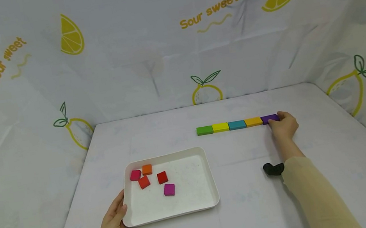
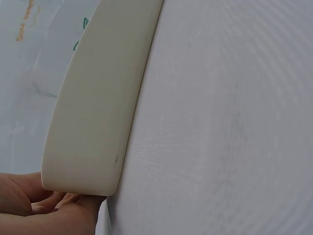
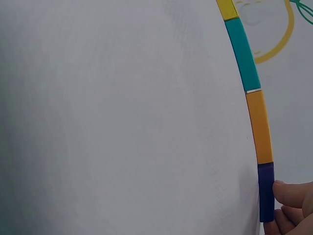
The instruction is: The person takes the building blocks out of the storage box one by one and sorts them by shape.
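In the head view my right hand holds a purple block at the right end of a row, its thumb at the near side and fingers around the outer end. The row continues leftward with an orange-yellow block, a blue block, a yellow block and a green block, set end to end. A white tray lies nearer, its left side gripped by my left hand. The left wrist view shows the tray's outer wall with the fingers at its corner.
Inside the tray lie a pink block, an orange block, a red-orange block, a red block and a magenta block. A black object shows beside the right sleeve. Lemon-printed white cloth hangs behind the table.
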{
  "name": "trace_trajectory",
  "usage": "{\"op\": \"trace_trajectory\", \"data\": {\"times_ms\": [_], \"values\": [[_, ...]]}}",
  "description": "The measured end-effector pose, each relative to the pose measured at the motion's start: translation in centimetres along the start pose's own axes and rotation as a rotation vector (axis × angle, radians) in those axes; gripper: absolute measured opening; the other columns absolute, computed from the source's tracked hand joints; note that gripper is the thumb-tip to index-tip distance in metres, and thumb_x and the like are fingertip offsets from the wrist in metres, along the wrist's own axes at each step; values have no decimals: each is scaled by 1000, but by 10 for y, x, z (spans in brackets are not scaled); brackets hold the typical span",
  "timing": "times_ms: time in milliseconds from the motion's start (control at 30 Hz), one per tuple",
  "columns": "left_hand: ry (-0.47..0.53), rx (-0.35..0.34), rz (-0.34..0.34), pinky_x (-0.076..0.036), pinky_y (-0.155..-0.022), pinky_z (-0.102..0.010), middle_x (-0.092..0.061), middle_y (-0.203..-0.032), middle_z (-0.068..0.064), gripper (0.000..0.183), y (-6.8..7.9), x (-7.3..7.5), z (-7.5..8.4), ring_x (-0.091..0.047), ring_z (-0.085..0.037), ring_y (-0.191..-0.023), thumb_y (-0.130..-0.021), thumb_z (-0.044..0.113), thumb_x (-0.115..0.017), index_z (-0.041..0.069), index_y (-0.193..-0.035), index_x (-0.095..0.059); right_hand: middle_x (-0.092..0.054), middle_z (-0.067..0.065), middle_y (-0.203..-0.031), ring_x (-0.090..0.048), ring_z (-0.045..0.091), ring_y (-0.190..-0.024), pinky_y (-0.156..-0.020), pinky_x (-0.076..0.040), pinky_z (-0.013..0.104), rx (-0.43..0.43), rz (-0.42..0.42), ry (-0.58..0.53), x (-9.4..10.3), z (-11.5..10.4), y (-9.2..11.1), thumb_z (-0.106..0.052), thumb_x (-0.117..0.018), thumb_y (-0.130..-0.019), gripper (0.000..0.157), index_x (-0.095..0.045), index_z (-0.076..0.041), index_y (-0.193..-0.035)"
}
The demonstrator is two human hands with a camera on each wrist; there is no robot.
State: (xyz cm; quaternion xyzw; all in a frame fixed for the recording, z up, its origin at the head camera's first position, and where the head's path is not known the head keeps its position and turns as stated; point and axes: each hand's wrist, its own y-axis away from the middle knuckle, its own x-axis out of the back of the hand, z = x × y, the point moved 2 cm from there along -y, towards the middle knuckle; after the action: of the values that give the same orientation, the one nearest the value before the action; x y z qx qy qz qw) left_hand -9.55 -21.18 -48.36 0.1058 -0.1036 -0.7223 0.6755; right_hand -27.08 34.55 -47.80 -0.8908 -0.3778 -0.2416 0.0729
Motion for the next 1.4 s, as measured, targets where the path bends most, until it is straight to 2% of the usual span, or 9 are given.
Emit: {"op": "trace_trajectory", "data": {"times_ms": [367, 500, 600, 700, 800, 900, 1133, 1400], "values": [[5, -4, 2, -39, -97, 0, -10, -168, -9, 59, 0, 0, 1, -39, 20, -122, -107, 23, -40, 12, -159, -13, -51, 21, -147, -47, 34, -138, -117, -40, 41, 5, -9, 13, -2, -2, 4, -9, -62, -95, 52, -47, -1, -144], [3, 4, -2, -38, -98, 1, -9, -169, -7, 59, 0, 0, 1, -32, 4, -138, -108, 24, -39, 13, -159, -13, -49, 19, -149, -44, 33, -140, -118, -38, 40, -11, 4, -16, 1, -3, 5, -12, -62, -96, 53, -46, -4, -146], [5, -3, -10, -36, -99, 1, -9, -169, -6, 59, -1, 0, 1, -23, -9, -147, -108, 25, -39, 13, -159, -12, -49, 16, -150, -43, 30, -140, -119, -38, 39, 12, 9, -50, 1, -9, 9, -14, -63, -96, 53, -47, -6, -146], [8, -16, -17, -36, -100, 1, -8, -169, -7, 60, -1, 1, 1, -27, -1, -144, -108, 25, -39, 12, -159, -12, -50, 13, -150, -46, 27, -139, -117, -40, 37, 63, -11, -69, -2, -22, 17, -18, -65, -95, 53, -49, -8, -144], [11, -21, -18, -37, -99, 1, -8, -169, -7, 60, -1, 1, 0, -35, 15, -129, -107, 25, -40, 11, -159, -12, -51, 10, -150, -46, 24, -139, -117, -41, 35, 115, -63, -97, -7, -40, 34, -21, -67, -94, 53, -50, -10, -144], [15, -23, -17, -38, -99, 0, -8, -169, -8, 60, -1, 0, 0, -39, 21, -121, -107, 24, -40, 11, -159, -13, -55, 9, -146, -48, 23, -136, -118, -39, 32, 181, -133, -163, -13, -58, 55, -18, -70, -92, 51, -54, -9, -140], [23, -22, -18, -38, -99, 0, -8, -169, -7, 59, -1, 0, 0, -39, 21, -122, -107, 23, -39, 11, -159, -13, -61, 11, -137, -52, 23, -131, -119, -38, 32, 319, -328, -247, -30, -93, 107, -17, -74, -89, 48, -60, -7, -134], [19, -28, -18, -39, -99, -1, -8, -169, -8, 59, 0, 0, 1, -39, 21, -122, -108, 23, -39, 11, -159, -13, -63, 12, -136, -55, 23, -128, -115, -43, 31, 451, -558, -312, -48, -115, 167, -10, -76, -86, 46, -62, -5, -129]]}}
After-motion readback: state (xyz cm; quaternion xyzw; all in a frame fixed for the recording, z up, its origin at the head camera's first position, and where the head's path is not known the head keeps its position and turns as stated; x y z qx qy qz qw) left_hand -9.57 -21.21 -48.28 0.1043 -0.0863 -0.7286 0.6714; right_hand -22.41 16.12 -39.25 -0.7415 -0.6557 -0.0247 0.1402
